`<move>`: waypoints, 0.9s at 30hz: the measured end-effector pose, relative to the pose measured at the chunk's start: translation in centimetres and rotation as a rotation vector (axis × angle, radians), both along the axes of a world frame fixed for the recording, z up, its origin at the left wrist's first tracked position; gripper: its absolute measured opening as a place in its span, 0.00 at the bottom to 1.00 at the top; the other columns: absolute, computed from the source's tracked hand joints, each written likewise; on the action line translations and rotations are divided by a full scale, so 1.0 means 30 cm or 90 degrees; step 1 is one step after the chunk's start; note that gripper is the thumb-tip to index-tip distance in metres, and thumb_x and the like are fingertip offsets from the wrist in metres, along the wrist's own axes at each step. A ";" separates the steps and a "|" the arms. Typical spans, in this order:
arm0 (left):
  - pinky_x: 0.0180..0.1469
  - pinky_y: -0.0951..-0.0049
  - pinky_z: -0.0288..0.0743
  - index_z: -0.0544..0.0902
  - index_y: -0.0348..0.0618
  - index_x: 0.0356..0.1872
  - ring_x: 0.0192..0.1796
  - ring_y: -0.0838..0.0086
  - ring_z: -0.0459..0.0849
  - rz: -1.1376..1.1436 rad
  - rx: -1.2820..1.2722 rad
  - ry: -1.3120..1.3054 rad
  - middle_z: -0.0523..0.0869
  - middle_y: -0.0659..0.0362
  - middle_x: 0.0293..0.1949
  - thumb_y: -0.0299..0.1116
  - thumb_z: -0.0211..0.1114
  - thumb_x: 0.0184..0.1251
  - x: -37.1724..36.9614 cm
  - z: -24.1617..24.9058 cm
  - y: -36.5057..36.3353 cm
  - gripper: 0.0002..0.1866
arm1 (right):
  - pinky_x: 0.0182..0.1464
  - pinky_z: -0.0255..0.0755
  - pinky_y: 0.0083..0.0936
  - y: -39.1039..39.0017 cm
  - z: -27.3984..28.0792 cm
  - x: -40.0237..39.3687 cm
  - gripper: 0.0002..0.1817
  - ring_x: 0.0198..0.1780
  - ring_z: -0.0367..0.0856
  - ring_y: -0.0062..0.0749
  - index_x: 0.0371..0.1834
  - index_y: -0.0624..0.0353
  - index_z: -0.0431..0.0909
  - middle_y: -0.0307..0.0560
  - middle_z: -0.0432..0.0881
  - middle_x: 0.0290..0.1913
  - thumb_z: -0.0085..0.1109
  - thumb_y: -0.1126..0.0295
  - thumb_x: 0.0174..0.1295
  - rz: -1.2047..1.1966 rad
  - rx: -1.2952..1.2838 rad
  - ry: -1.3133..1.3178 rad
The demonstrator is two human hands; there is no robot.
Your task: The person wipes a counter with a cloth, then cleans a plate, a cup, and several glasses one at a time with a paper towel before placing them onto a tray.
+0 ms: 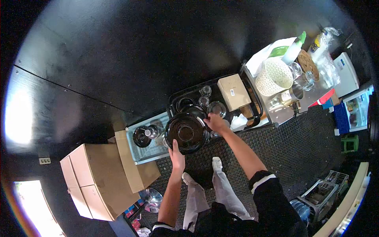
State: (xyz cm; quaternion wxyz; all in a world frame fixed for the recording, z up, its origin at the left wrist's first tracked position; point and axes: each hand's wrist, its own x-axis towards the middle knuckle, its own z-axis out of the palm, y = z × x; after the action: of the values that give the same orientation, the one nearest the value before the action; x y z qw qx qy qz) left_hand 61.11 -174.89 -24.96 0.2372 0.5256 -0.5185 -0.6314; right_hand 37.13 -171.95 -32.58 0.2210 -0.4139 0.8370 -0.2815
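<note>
A large round dark glass plate (185, 133) is held up over the front edge of a black tray. My left hand (177, 158) is closed on its near rim, thumb on top and fingers underneath. My right hand (216, 123) is closed at the right side, where the plate overlaps a second dark dish (196, 110); which rim its fingers grip is partly hidden. Close to my right hand lies a clear glass dish (216, 110) on the black tray (172, 103). Clear glass cups (205, 91) stand behind it.
Left of the plate, a light blue crate (152, 158) holds a black bowl (141, 136) and a clear bottle (153, 131). A cardboard box (234, 91) sits on the tray. To the right, a metal table carries a white basket (274, 77). Large cartons (102, 177) stand at lower left.
</note>
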 end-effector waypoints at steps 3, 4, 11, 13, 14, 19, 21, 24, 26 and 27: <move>0.58 0.56 0.57 0.47 0.44 0.67 0.67 0.62 0.49 0.127 0.162 0.042 0.47 0.57 0.68 0.59 0.51 0.60 -0.075 0.116 0.014 0.42 | 0.35 0.72 0.42 0.044 0.075 -0.046 0.13 0.34 0.79 0.52 0.24 0.62 0.75 0.56 0.79 0.28 0.56 0.62 0.53 0.020 0.060 0.070; 0.58 0.56 0.57 0.47 0.44 0.67 0.67 0.62 0.49 0.126 0.165 0.046 0.47 0.57 0.68 0.59 0.51 0.60 -0.086 0.104 0.018 0.42 | 0.34 0.73 0.41 0.072 0.108 -0.070 0.11 0.33 0.79 0.51 0.24 0.61 0.76 0.55 0.80 0.28 0.55 0.63 0.53 0.041 0.125 0.144; 0.57 0.53 0.56 0.46 0.44 0.67 0.66 0.65 0.53 0.077 0.061 0.052 0.52 0.58 0.67 0.59 0.53 0.59 -0.152 0.063 0.060 0.44 | 0.42 0.72 0.37 0.290 0.045 -0.216 0.08 0.44 0.79 0.37 0.35 0.52 0.77 0.47 0.79 0.39 0.52 0.67 0.53 0.163 0.302 0.435; 0.58 0.57 0.55 0.46 0.44 0.67 0.65 0.67 0.55 0.076 0.043 0.002 0.55 0.59 0.66 0.58 0.54 0.58 -0.163 0.096 0.067 0.44 | 0.45 0.68 0.38 0.323 0.005 -0.226 0.10 0.42 0.78 0.37 0.37 0.51 0.77 0.44 0.78 0.39 0.50 0.68 0.52 0.179 0.190 0.459; 0.58 0.58 0.55 0.46 0.43 0.67 0.65 0.67 0.55 0.074 0.071 0.034 0.55 0.58 0.66 0.58 0.55 0.58 -0.168 0.111 0.067 0.44 | 0.46 0.65 0.42 0.329 -0.022 -0.234 0.11 0.39 0.77 0.38 0.38 0.52 0.77 0.42 0.78 0.36 0.50 0.69 0.51 0.184 0.174 0.443; 0.60 0.59 0.54 0.45 0.43 0.67 0.66 0.66 0.54 0.074 0.100 0.126 0.56 0.58 0.66 0.58 0.55 0.58 -0.178 0.156 0.076 0.45 | 0.47 0.63 0.43 0.353 0.047 -0.255 0.10 0.40 0.77 0.37 0.36 0.52 0.75 0.42 0.77 0.33 0.52 0.69 0.50 0.203 0.250 0.401; 0.44 0.78 0.70 0.56 0.41 0.65 0.52 0.71 0.69 0.144 0.098 0.102 0.63 0.54 0.60 0.19 0.49 0.62 -0.186 0.206 0.087 0.29 | 0.47 0.63 0.44 0.367 0.097 -0.239 0.09 0.40 0.77 0.37 0.35 0.53 0.75 0.44 0.78 0.32 0.54 0.69 0.49 0.150 0.156 0.448; 0.54 0.68 0.68 0.60 0.43 0.62 0.56 0.67 0.69 0.096 0.123 0.235 0.66 0.58 0.59 0.37 0.47 0.69 -0.120 0.045 0.060 0.23 | 0.40 0.70 0.38 0.358 0.287 -0.205 0.13 0.37 0.77 0.51 0.35 0.62 0.73 0.55 0.78 0.29 0.56 0.79 0.43 -0.027 0.054 0.032; 0.59 0.64 0.61 0.56 0.41 0.64 0.60 0.65 0.65 0.065 0.128 0.296 0.59 0.53 0.62 0.25 0.48 0.64 -0.108 0.060 0.061 0.26 | 0.39 0.71 0.36 0.325 0.422 -0.163 0.14 0.36 0.77 0.52 0.37 0.62 0.73 0.55 0.78 0.28 0.57 0.80 0.43 -0.054 -0.128 0.042; 0.64 0.61 0.54 0.51 0.39 0.65 0.64 0.63 0.60 0.031 0.134 0.349 0.51 0.49 0.66 0.13 0.49 0.59 -0.101 0.070 0.058 0.32 | 0.37 0.72 0.35 0.301 0.495 -0.138 0.16 0.36 0.77 0.53 0.39 0.63 0.72 0.56 0.77 0.28 0.57 0.81 0.44 -0.082 -0.309 0.043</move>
State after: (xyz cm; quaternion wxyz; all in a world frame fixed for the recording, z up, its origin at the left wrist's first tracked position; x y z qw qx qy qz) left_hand 58.09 -173.14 -22.86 0.3276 0.3699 -0.3537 -0.7942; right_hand 32.99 -162.91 -17.72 0.0688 -0.4098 0.7762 -0.4741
